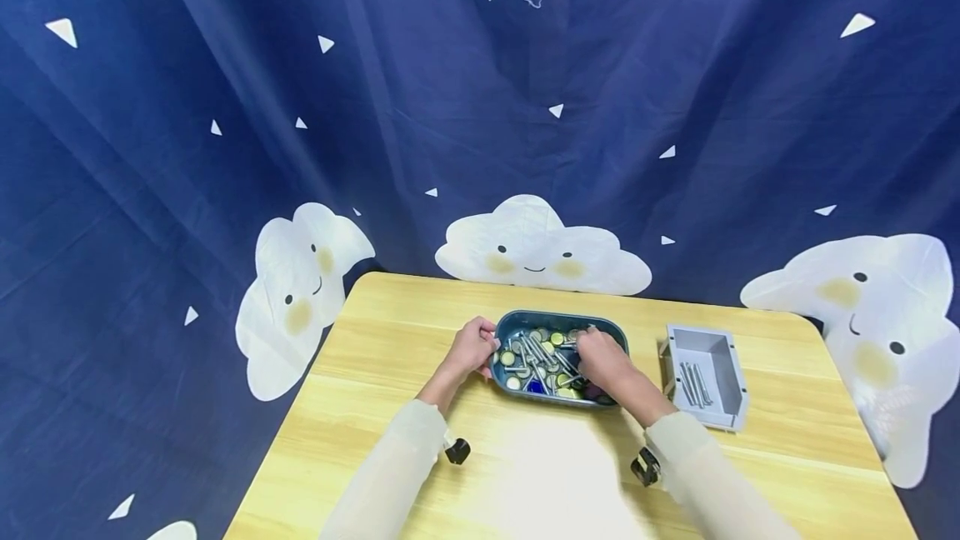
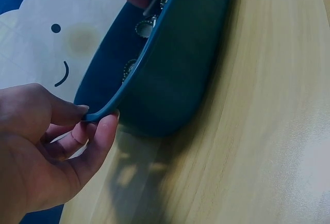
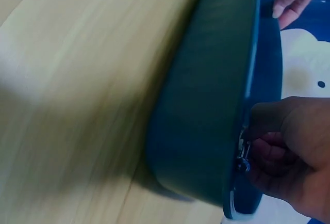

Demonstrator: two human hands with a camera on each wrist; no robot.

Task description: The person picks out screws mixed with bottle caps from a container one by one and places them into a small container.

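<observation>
A dark teal oblong tub [image 1: 558, 401] holds a jumble of long metal screws [image 1: 534, 350] and bottle caps [image 1: 557, 338], several of them yellow and one blue. At its left end my left hand [image 1: 472, 347] pinches the rim between thumb and fingers, as the left wrist view [image 2: 51, 146] shows close up. My right hand [image 1: 602, 359] reaches into the tub's right side with curled fingers. Between its thumb and fingers in the right wrist view [image 3: 289, 152] a shiny metal screw [image 3: 244, 158] shows, partly hidden by the hand.
To the right of the tub stands a grey open-fronted bin [image 1: 720, 348] with several screws [image 1: 695, 384] lying side by side in it. Both stand on a light wooden table [image 1: 420, 315]. A dark blue cloth [image 1: 450, 107] with clouds hangs behind the table's far edge.
</observation>
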